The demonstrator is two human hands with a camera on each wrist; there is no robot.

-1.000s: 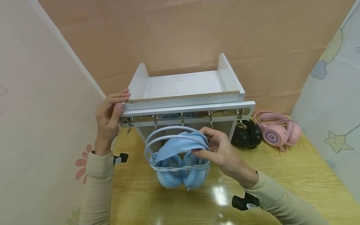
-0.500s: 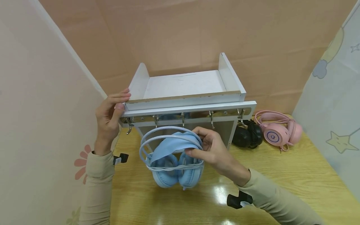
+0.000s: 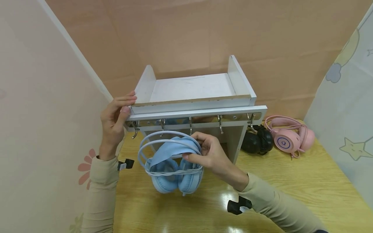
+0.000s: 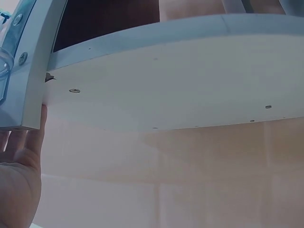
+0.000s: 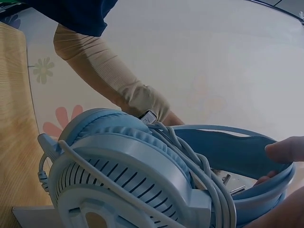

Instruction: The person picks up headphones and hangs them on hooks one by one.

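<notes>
Blue headphones point(image 3: 175, 150) hang from my right hand point(image 3: 214, 155), which pinches the headband between thumb and fingers at its right side. Their cable is wound across the two ear cups, which hang low in front of a white shelf point(image 3: 192, 89). In the right wrist view the slotted ear cup point(image 5: 123, 175) and the coiled cable point(image 5: 209, 171) are close up. My left hand point(image 3: 113, 119) grips the left end of the shelf's front hook board, thumb in front and fingers on top. In the left wrist view that hand point(image 4: 21, 175) shows beside the board end.
A row of metal hooks point(image 3: 220, 124) lines the front board, just behind and above the headband. Black headphones point(image 3: 256, 140) and pink headphones point(image 3: 291, 137) lie on the wooden table point(image 3: 291, 184) to the right of the shelf. Walls close in at both sides and behind.
My right hand has carried the blue headphones leftward along the front of the hooks. The left hand keeps its hold on the board end.
</notes>
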